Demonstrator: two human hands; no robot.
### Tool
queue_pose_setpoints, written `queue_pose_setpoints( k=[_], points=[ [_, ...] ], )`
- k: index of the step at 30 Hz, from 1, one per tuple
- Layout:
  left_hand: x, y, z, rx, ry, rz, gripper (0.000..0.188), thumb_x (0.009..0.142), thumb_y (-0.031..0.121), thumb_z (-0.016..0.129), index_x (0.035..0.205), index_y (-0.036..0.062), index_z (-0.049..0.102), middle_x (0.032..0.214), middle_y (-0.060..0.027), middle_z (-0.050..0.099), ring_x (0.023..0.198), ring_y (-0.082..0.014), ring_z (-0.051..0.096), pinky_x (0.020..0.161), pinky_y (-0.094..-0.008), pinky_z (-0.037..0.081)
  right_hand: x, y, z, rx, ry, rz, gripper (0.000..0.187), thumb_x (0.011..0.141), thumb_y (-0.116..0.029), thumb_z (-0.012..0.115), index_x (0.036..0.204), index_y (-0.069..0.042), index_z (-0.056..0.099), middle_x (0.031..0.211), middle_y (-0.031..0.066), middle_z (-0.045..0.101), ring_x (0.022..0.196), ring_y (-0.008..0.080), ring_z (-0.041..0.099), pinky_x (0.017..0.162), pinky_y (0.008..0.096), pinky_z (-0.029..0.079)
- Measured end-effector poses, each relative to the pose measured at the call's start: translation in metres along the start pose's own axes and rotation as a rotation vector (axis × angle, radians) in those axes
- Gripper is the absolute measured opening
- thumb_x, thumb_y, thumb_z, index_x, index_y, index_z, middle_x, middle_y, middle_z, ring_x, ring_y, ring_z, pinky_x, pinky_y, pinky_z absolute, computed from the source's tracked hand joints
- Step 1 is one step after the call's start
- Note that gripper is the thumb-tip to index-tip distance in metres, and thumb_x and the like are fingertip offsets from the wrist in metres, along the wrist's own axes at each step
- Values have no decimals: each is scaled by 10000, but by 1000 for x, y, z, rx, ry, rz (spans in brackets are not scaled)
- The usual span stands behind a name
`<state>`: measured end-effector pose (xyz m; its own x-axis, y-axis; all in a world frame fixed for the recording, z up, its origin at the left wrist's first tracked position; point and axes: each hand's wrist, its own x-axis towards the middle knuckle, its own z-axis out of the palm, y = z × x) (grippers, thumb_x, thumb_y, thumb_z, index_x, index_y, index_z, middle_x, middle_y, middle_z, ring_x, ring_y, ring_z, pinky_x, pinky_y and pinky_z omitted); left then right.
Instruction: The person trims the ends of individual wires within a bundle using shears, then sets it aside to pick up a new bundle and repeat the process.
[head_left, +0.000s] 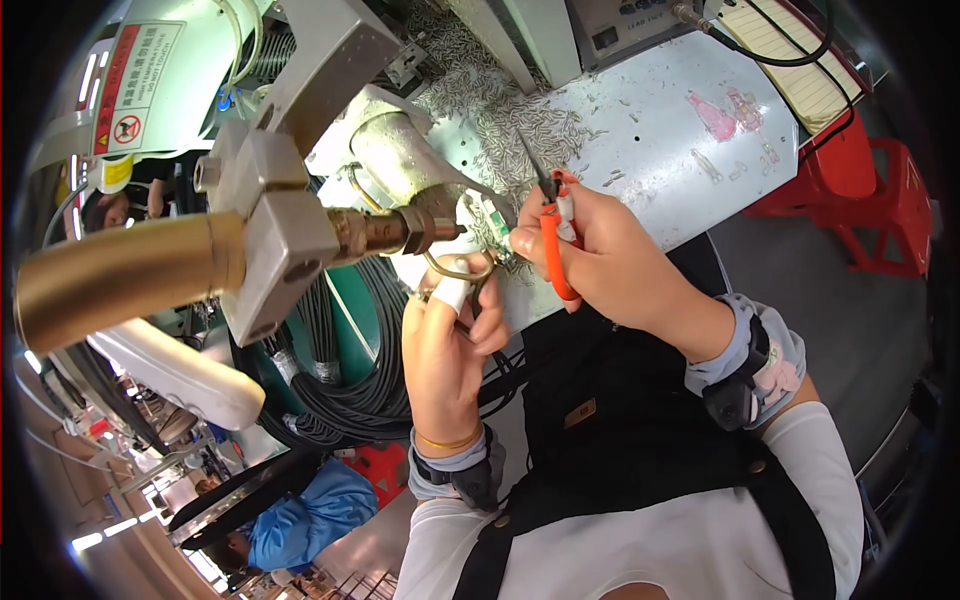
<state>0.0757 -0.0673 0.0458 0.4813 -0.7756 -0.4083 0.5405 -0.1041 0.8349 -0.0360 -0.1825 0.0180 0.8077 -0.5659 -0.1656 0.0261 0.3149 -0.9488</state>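
Factory clutter fills the view: a pale metal workbench [660,110] strewn with small metal pins [520,120] and scraps stretches away to the upper right, red plastic stools [880,190] stand beyond its edge, and bundles of black cable [340,380] hang below a machine on the left. From that machine a brass-coloured cylinder [120,280] and a grey metal block [270,230] lead to a brass nozzle [400,232] whose thin tip points right, straight at a small green-and-white component [490,225] held just in front of it. The left hand [450,350] rises from below, its fingers closed up around a curved brass-coloured wire loop [455,272] beneath the nozzle, one finger wrapped in white tape, seemingly to steady the piece right at the tip. The right hand [610,260] comes in from the right, clasped firmly around orange-handled cutters [552,240], the dark jaws pointing up and away over the bench while the fingertips press toward the component, so the tool stays ready in the palm as the fingers work. Both wrists wear dark bands over grey cuffs, and a thin gold bracelet [448,441] sits on the left wrist. A person in a blue top [310,510] is at the lower left, well apart
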Motion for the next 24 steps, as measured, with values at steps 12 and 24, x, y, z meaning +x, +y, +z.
queue_pose_setpoints(
  k=[12, 24],
  points=[
    [-40, -27, 15, 406, -213, -87, 148, 878, 88, 454, 951, -24, 516, 754, -26, 499, 674, -87, 475, 599, -211, 391, -27, -3, -6, -379, -232, -363, 133, 816, -127, 559, 745, -18, 533, 578, 7, 517, 504, 87, 499, 451, 242, 361],
    [-48, -33, -1, 386, 21, 340, 161, 792, -1, 556, 921, 6, 462, 754, -35, 523, 605, -51, 458, 497, -168, 340, -41, 13, -5, -362, -267, 20, 100, 780, -145, 592, 788, -46, 594, 673, 51, 602, 576, 140, 578, 483, 227, 405]
  ],
)
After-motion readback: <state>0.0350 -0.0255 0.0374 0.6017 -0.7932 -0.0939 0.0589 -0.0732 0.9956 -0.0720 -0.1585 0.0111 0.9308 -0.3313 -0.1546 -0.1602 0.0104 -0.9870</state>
